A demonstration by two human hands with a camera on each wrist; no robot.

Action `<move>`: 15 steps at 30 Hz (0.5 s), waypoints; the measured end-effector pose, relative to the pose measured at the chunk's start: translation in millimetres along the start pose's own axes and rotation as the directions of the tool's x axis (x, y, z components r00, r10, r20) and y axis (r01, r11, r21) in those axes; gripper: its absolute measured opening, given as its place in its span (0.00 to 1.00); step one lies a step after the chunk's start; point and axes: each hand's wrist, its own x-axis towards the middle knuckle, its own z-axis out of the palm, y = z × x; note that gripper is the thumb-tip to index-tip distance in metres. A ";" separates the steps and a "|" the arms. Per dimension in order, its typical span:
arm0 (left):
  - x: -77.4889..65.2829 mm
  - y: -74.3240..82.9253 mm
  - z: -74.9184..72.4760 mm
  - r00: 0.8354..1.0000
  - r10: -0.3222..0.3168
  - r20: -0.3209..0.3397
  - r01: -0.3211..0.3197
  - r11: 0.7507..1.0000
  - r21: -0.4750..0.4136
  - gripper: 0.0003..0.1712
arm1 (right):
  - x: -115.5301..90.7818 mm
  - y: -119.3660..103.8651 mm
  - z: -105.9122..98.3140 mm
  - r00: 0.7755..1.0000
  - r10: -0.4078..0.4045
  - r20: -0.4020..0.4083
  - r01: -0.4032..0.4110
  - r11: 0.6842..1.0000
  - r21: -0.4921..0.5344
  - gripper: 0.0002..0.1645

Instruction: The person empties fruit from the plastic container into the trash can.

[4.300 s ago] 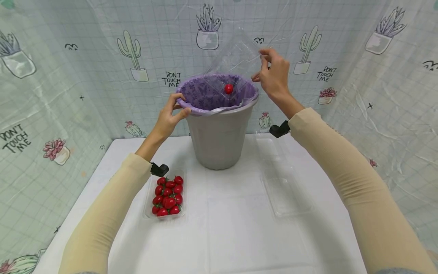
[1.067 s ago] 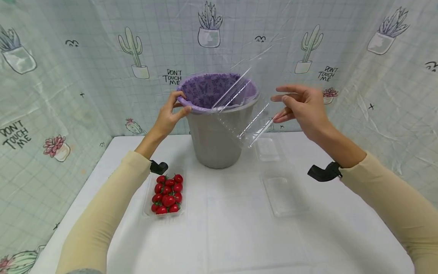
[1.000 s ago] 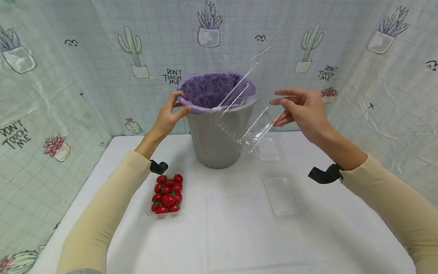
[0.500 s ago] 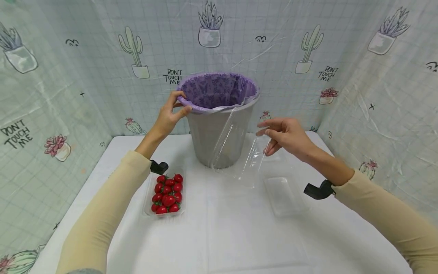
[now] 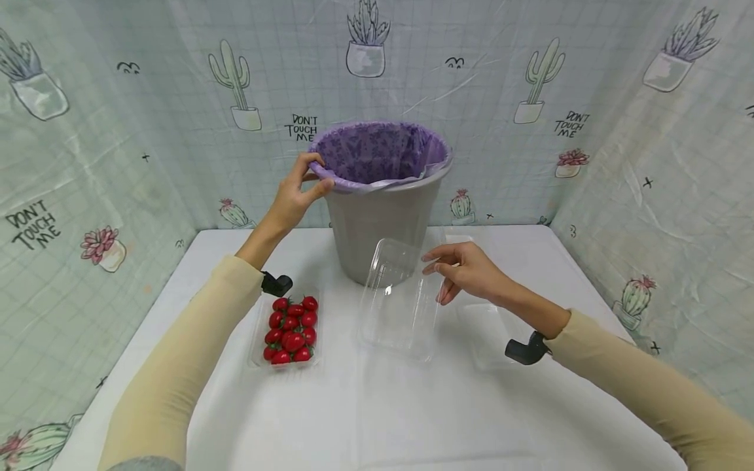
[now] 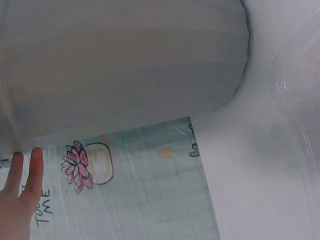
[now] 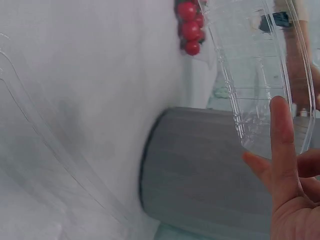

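Note:
My left hand (image 5: 297, 190) grips the near left rim of a grey trash bin (image 5: 383, 219) lined with a purple patterned bag (image 5: 365, 154). In the left wrist view two of its fingers (image 6: 34, 170) touch the bin's side. With its fingers at one long edge, my right hand (image 5: 465, 271) holds a clear plastic container (image 5: 391, 320), tilted in front of the bin and with nothing visible inside. In the right wrist view the container (image 7: 255, 65) stands near the bin (image 7: 200, 165). Whether its lower end touches the table is unclear.
A clear tray of red cherry tomatoes (image 5: 291, 333) lies on the white table (image 5: 330, 418) at left. Another clear tray (image 5: 480, 333) lies at right, partly behind the right forearm, with a further clear piece (image 5: 456, 239) farther back. Patterned curtains (image 5: 283, 59) surround the table.
Earlier the container was tipped over the bin with one tomato in it; that tomato is out of sight now. My right hand has lowered the container toward the table. My left hand stayed.

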 end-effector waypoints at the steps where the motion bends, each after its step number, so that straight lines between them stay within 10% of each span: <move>1: 0.2 -0.2 0.1 1.000 0.001 0.001 -0.001 1.000 -0.001 0.31 | 2.1 2.9 2.6 1.000 0.005 0.009 -0.005 1.000 -0.007 0.21; 15: 0.8 -1.2 0.1 1.000 -0.011 0.002 0.011 1.000 -0.001 0.33 | 33.7 39.7 31.6 0.965 0.087 0.247 -0.066 0.993 -0.094 0.23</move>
